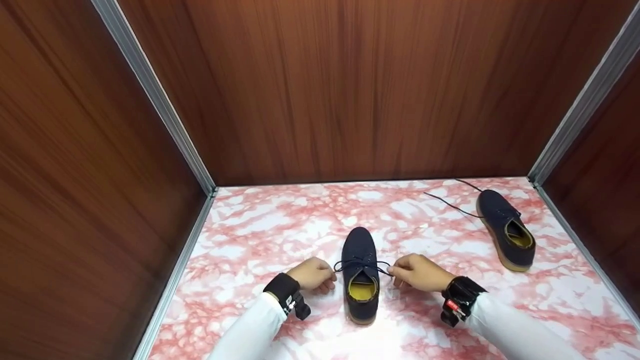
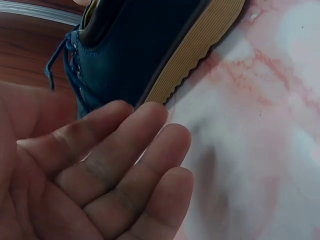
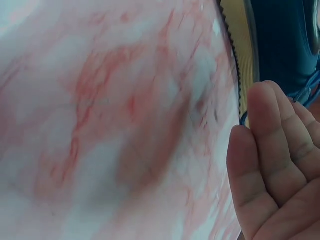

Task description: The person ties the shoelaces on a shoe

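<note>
Nearest us, 2 pale sleeves [image 1: 252, 325] lie toward 7 and 5 o'clock, ending at black wrist straps [image 1: 282, 286]. Beyond them we find the left hand [image 1: 314, 275] at 9 o'clock and the right hand [image 1: 421, 272] at 3 o'clock of the centre shoe [image 1: 361, 278], which sits upright on its sole between them, toe to 12, probably so that its lacing is within easy reach of the 2 hands. A bow [image 1: 361, 262] lies across it, its loops spread toward 9 and 3. The right hand's thumb and forefinger pinch the bow on the 3 o'clock side; we judge this holds that loop out sideways. The left hand's fingers bend loosely at the opposite loop, but we cannot tell whether they grip or only touch it.

Farther off, between 2 and 3 o'clock, the other shoe [image 1: 505, 230] rests on the marbled tabletop [image 1: 265, 235], toe to 11, its loose laces [image 1: 451, 205] trailing toward 10, apparently set aside for working room. Behind everything, at 12, we see a wood-grain panel [image 1: 350, 90].
</note>
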Demonstrator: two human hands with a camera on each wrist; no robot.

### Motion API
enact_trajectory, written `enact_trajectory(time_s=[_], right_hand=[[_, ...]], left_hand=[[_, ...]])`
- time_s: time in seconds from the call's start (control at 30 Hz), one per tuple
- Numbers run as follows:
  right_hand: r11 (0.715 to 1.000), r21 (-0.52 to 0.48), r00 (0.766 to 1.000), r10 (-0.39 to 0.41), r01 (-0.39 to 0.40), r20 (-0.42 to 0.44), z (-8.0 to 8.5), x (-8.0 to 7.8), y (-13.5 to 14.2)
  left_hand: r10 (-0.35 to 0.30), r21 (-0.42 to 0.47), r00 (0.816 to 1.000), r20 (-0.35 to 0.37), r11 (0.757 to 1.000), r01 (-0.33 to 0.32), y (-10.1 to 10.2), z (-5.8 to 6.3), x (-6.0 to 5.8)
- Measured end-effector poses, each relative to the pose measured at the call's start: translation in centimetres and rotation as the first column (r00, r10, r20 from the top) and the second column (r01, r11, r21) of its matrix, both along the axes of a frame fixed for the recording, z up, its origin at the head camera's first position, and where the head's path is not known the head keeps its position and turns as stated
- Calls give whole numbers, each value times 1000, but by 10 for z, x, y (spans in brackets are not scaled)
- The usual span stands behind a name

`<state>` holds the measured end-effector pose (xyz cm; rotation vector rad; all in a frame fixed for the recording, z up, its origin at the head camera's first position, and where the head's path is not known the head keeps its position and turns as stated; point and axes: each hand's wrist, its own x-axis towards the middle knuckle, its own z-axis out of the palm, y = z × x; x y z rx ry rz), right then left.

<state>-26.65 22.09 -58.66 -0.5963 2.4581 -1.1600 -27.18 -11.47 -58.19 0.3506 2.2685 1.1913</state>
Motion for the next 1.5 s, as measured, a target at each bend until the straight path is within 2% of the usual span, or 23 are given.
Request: enact_trajectory(time_s=[0.27,0.43,0.57,0.87,1.33,1.5], right_hand=[[997,-69,993,38,-31,109,-6,7,-5],[991,-123,979,82,-60,187,-10,12,-9],[988,-141,975,96,-68,199,-12,15,-14],[982,-176,969,109,-70,223,-14,18,-23],[989,-143,983,69,-44,172,-10,18,-36],[993,-115,993,29,-16,117,-7,13,-42]], left_hand=[[-69,29,993,96,997,66,0,-5,8],[-76,107,979,190,993,56,5,-11,12],[-74,161,969,236,986,36,9,-13,13],[-81,192,972,218,981,39,12,-16,12],[-82,236,983,166,971,41,10,-19,8],[-40,207,993,107,978,17,7,-17,3]])
